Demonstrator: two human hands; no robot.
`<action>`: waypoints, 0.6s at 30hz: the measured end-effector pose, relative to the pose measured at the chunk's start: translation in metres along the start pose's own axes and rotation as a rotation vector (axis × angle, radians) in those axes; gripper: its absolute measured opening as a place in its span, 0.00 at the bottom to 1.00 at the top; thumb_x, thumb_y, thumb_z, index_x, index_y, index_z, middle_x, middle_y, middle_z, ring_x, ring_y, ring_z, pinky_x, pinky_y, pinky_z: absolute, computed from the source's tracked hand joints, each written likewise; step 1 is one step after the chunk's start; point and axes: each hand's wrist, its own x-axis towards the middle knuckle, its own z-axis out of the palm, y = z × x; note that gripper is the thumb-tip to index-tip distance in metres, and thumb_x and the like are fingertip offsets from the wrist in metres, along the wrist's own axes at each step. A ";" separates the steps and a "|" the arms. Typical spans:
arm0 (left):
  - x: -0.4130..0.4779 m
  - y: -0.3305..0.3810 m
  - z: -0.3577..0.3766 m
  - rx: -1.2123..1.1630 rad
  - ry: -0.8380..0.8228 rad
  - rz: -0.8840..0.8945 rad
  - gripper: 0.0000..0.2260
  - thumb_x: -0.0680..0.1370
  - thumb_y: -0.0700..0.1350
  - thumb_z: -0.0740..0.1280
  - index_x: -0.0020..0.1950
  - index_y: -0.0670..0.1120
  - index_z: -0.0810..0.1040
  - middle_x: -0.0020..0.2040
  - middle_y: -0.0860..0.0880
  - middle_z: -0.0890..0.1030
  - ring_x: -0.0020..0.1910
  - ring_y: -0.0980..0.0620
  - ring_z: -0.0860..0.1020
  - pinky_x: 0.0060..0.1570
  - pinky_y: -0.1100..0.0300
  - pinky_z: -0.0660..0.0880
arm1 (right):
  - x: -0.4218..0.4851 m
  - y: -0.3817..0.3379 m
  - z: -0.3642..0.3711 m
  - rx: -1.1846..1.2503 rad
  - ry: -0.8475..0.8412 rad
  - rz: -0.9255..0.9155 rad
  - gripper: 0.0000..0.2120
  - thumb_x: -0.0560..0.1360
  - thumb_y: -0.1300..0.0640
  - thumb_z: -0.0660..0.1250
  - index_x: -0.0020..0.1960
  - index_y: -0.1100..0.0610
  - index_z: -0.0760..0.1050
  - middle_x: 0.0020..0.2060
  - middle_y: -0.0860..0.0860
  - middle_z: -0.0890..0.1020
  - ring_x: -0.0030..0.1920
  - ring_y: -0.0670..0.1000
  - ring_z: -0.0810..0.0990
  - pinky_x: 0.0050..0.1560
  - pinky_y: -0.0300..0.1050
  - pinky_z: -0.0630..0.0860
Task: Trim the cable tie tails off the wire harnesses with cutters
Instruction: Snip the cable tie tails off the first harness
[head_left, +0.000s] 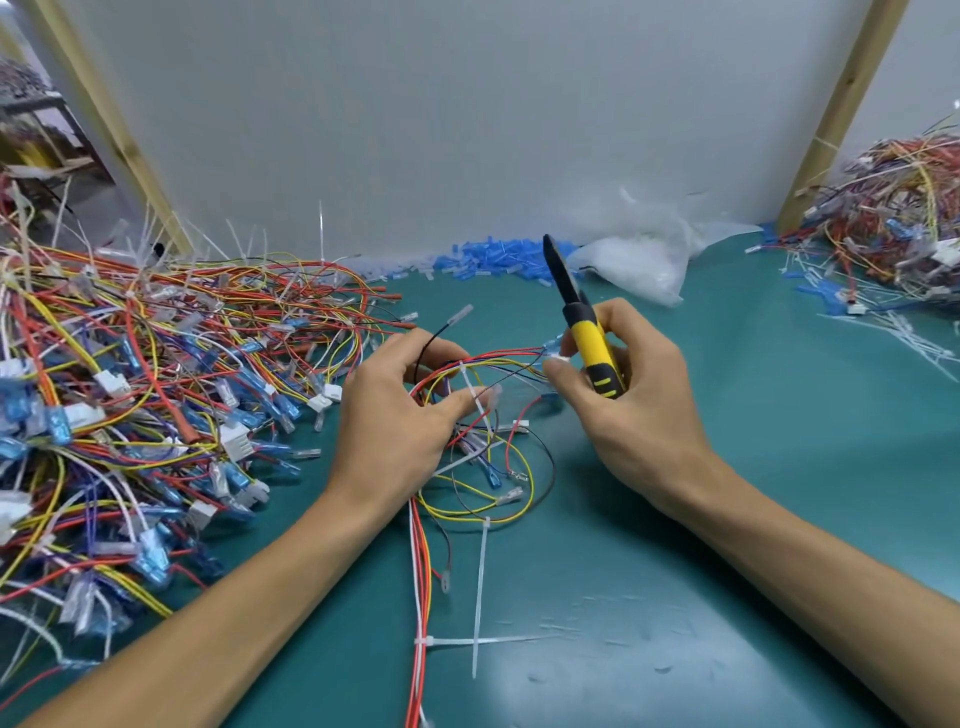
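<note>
Harness (422, 561) lies on the surface (675, 519) between the hands; left hand (395, 415) grip pinches its loop, right hand (639, 410) grip is closed round the cutters (592, 343), blades up and clear. My worry: wires crowd the tie tails (480, 587), a cut could nick insulation. Grey wall (467, 130) behind, teal surface, big pile (130, 389) left, smaller pile (893, 223) right

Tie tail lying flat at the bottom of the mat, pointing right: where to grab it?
Pinch the tie tail near its free right end, coming from the right. Its head locks on the wire bundle at left, and another tail crosses it near there.
</note>
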 end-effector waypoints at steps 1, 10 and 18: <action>0.000 0.000 0.000 0.024 0.006 0.022 0.13 0.68 0.49 0.83 0.46 0.53 0.82 0.43 0.54 0.82 0.39 0.51 0.80 0.42 0.48 0.80 | 0.000 -0.003 -0.001 0.009 0.008 -0.014 0.10 0.78 0.57 0.75 0.50 0.56 0.74 0.33 0.46 0.74 0.31 0.47 0.68 0.34 0.40 0.65; 0.001 0.001 -0.002 0.053 -0.013 0.055 0.15 0.67 0.58 0.79 0.46 0.51 0.84 0.41 0.53 0.80 0.38 0.49 0.78 0.41 0.47 0.78 | -0.007 -0.017 -0.001 0.076 -0.368 -0.004 0.12 0.69 0.61 0.74 0.51 0.54 0.77 0.41 0.62 0.81 0.39 0.63 0.77 0.40 0.64 0.77; 0.003 -0.004 -0.002 -0.122 -0.020 -0.048 0.11 0.77 0.48 0.76 0.37 0.47 0.82 0.34 0.52 0.82 0.33 0.54 0.77 0.38 0.58 0.74 | -0.004 -0.021 -0.008 0.175 -0.319 0.022 0.10 0.69 0.67 0.74 0.48 0.61 0.78 0.38 0.52 0.83 0.36 0.47 0.78 0.39 0.36 0.74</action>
